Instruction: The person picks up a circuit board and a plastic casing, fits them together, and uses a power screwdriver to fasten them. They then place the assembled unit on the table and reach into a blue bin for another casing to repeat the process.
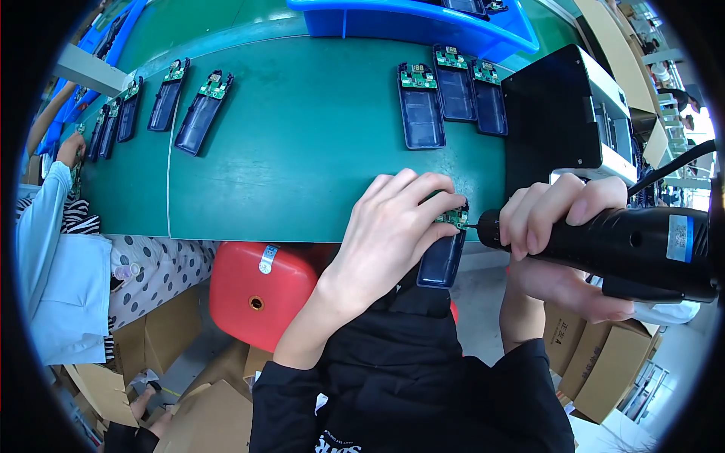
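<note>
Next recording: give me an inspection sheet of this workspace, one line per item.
Surface: green conveyor belt, seam line across it.
Job's things: dark blue plastic case with a small green circuit board at the belt's near edge; black electric screwdriver, bit on the board.
Clutter: three similar blue cases in a group ahead, more cases at far left.
Hands: left hand presses the case; right hand grips the screwdriver.
Cables: black cord running from the screwdriver.
Surroundings: black box-shaped machine, blue plastic bin, red stool, cardboard boxes, another person's light blue sleeve.
</note>
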A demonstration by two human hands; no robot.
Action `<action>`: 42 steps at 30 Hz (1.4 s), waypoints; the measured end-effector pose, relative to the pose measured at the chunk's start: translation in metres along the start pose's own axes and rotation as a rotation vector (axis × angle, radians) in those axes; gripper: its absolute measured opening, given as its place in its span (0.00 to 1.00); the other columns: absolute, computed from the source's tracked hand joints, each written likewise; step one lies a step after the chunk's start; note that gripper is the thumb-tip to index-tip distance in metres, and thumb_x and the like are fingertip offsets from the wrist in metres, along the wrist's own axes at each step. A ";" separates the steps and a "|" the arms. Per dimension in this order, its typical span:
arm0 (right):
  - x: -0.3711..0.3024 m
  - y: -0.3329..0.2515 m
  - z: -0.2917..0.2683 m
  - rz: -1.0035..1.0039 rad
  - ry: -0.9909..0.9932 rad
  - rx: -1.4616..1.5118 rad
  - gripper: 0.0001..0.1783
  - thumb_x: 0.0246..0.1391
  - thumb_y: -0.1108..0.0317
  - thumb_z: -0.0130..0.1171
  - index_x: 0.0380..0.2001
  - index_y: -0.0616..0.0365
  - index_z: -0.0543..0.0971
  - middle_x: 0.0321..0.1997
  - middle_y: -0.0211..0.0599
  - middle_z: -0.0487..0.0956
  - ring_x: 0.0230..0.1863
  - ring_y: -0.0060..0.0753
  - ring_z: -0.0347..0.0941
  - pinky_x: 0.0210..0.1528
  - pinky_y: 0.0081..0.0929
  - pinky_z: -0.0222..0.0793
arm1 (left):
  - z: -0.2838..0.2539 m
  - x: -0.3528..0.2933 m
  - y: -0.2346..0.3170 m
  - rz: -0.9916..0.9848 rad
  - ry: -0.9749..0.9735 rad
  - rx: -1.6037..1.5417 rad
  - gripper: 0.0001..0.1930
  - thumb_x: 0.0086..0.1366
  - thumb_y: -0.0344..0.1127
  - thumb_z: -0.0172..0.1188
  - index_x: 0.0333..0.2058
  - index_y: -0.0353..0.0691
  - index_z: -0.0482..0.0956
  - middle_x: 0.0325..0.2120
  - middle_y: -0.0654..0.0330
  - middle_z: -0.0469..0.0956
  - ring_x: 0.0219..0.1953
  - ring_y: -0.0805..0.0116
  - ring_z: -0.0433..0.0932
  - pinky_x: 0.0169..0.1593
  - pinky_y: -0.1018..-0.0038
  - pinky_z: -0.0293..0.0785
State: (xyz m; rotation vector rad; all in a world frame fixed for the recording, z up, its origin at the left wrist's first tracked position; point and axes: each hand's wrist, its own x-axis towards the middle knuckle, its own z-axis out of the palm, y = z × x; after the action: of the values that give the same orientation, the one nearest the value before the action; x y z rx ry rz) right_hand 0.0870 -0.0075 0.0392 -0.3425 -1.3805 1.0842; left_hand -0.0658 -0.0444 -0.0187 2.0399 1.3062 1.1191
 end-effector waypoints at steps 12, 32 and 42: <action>0.003 -0.003 -0.007 -0.020 -0.073 0.023 0.51 0.36 0.15 0.55 0.37 0.56 0.61 0.18 0.30 0.65 0.12 0.24 0.61 0.15 0.22 0.62 | -0.003 0.006 0.013 -0.055 -0.058 0.027 0.13 0.50 0.29 0.69 0.36 0.40 0.79 0.36 0.63 0.75 0.39 0.62 0.74 0.45 0.67 0.69; 0.010 -0.014 -0.017 -0.034 -0.026 0.026 0.51 0.36 0.15 0.54 0.37 0.56 0.62 0.18 0.30 0.65 0.12 0.22 0.62 0.16 0.20 0.64 | 0.007 0.008 0.004 -0.017 0.025 -0.001 0.16 0.48 0.35 0.72 0.38 0.46 0.83 0.38 0.69 0.78 0.38 0.68 0.74 0.45 0.72 0.66; 0.008 -0.012 -0.010 -0.013 -0.025 -0.065 0.51 0.36 0.15 0.53 0.37 0.56 0.62 0.18 0.30 0.66 0.12 0.23 0.63 0.17 0.21 0.65 | 0.007 0.010 0.010 -0.044 -0.013 0.005 0.15 0.48 0.32 0.72 0.37 0.45 0.81 0.38 0.68 0.77 0.39 0.67 0.75 0.46 0.71 0.66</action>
State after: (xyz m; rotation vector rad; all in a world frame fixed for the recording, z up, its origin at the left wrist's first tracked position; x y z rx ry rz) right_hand 0.0999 -0.0031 0.0510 -0.3674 -1.4407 1.0380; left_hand -0.0530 -0.0392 -0.0111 2.0093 1.3425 1.0826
